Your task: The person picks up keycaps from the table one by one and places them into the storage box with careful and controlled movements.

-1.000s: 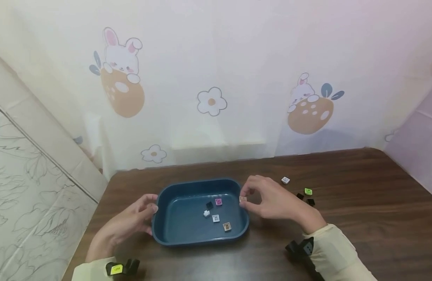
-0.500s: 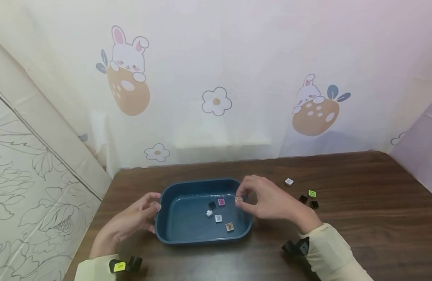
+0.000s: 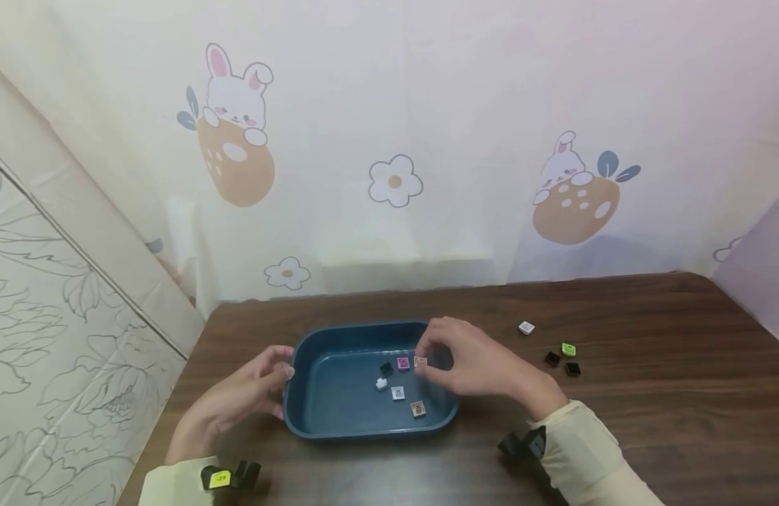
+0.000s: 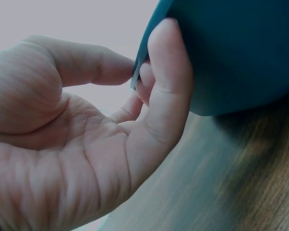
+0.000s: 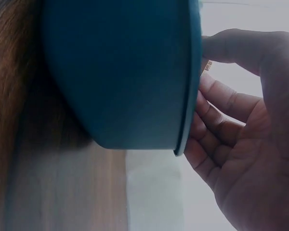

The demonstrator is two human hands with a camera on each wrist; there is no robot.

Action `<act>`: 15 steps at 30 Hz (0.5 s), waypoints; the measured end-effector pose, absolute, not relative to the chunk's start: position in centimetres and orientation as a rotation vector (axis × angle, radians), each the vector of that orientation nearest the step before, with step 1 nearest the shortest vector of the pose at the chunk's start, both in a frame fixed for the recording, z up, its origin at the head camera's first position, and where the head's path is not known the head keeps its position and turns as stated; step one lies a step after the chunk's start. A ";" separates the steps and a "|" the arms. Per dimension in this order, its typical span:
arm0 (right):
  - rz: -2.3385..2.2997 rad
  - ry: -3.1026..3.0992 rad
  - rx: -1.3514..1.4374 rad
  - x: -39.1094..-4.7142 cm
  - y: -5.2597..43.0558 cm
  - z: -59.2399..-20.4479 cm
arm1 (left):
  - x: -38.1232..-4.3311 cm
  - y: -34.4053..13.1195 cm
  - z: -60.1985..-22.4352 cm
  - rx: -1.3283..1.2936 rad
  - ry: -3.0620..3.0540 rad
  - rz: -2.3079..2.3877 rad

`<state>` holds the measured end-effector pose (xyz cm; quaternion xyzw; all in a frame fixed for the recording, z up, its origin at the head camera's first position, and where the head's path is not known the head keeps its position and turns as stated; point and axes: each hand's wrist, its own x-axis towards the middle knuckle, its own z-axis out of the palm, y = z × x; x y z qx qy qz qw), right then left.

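A blue rectangular tray [image 3: 329, 404] stands on the wooden table. My left hand [image 3: 240, 393] grips its left rim, thumb on one side and fingers curled on the other, as the left wrist view shows. Over the tray's right part, my right hand [image 3: 478, 362] pinches a small tan square tile [image 3: 420, 362] between thumb and fingertips. In the right wrist view the tray wall hides most of that tile [image 5: 208, 65]. Inside the tray lie a magenta tile [image 3: 403, 363], a black piece [image 3: 386, 369], a white piece [image 3: 381, 384], a white tile [image 3: 398, 393] and another tan tile [image 3: 417, 409].
To the right of the tray, on the table [image 3: 668, 393], are a white tile [image 3: 526, 328], a green tile [image 3: 569, 349] and two black pieces [image 3: 573, 370]. A patterned curtain [image 3: 326, 126] hangs behind the table's far edge.
My right hand has carried the pinched tan tile leftward, from over the tray's right rim to inside it, near the magenta tile. The left hand keeps its grip on the rim.
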<state>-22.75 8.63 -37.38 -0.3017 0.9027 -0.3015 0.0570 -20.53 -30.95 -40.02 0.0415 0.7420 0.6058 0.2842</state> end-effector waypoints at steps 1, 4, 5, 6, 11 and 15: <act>-0.915 2.733 -0.914 -22.7 8.6 -37.4 | -20.5 -30.9 -40.0 0.110 1.985 1.622; -0.920 2.724 -0.920 -22.7 8.3 -37.5 | -20.5 -30.8 -39.9 0.106 1.984 1.627; -0.923 2.721 -0.927 -22.7 8.2 -37.5 | -20.5 -30.8 -39.9 0.109 1.984 1.629; -0.923 2.718 -0.934 -22.7 8.1 -37.5 | -20.5 -30.8 -39.9 0.110 1.984 1.630; -0.916 2.712 -0.968 -22.8 7.6 -37.6 | -20.4 -30.9 -39.9 0.110 1.984 1.631; -0.916 2.709 -0.976 -23.0 7.4 -37.7 | -20.4 -30.9 -40.0 0.102 1.984 1.633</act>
